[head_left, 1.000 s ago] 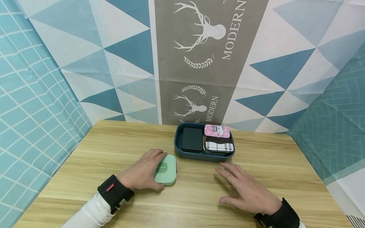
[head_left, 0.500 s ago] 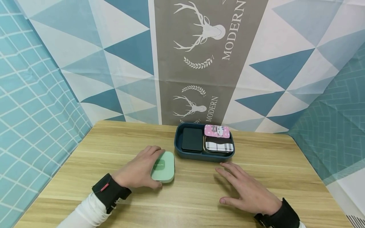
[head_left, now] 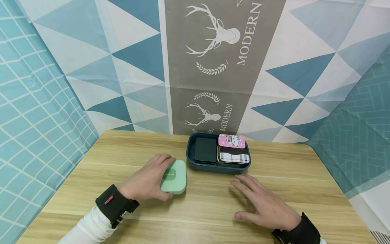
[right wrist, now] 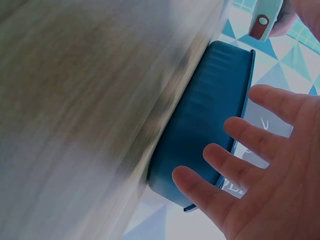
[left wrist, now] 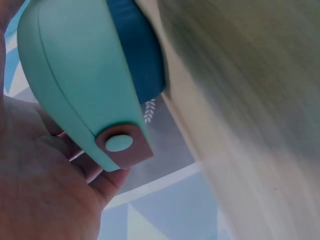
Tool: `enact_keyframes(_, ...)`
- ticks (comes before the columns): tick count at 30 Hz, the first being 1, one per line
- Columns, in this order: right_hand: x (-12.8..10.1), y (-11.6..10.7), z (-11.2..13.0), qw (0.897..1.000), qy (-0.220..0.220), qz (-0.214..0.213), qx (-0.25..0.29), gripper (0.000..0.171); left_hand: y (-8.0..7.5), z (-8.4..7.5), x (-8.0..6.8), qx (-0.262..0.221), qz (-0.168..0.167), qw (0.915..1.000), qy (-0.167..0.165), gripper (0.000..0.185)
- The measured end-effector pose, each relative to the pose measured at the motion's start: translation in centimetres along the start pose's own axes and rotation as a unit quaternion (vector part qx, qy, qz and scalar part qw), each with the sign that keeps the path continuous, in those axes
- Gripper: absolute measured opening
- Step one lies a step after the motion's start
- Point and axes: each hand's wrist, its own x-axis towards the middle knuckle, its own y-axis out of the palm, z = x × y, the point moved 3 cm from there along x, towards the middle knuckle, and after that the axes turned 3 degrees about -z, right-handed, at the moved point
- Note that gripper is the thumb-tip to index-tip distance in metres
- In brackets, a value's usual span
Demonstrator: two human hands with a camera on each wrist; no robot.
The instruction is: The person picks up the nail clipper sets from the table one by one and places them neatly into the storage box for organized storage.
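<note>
Wood-grain tabletop fills the lower view, w/ a patterned blue-and-white backdrop behind. Near its far edge we see a dark blue rectangular plastic tray, holding a flat black case, a pink printed tin and a black-and-white plaid tin. Just left of the tray, close but apart from it, a mint-green rounded flat case is gripped by the left hand, fingers curled over its left side; in the left wrist view it sits tilted against the palm. The right hand lies flat on the table, fingers spread, just in front of the tray, holding nothing.
</note>
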Motion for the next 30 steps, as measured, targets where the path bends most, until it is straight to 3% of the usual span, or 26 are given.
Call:
enact_keyframes(16,0.0,-0.1,0.1,1.000,0.001,-0.002,0.001,0.089,-1.7,-0.7,1.3,0.022,-0.026,0.9988,0.034,0.113)
enact_keyframes(30,0.0,0.0,0.1,1.000,0.004,0.004,0.004,0.087,-2.6,-0.9,2.5,0.013,-0.028,0.9988,0.038,0.110)
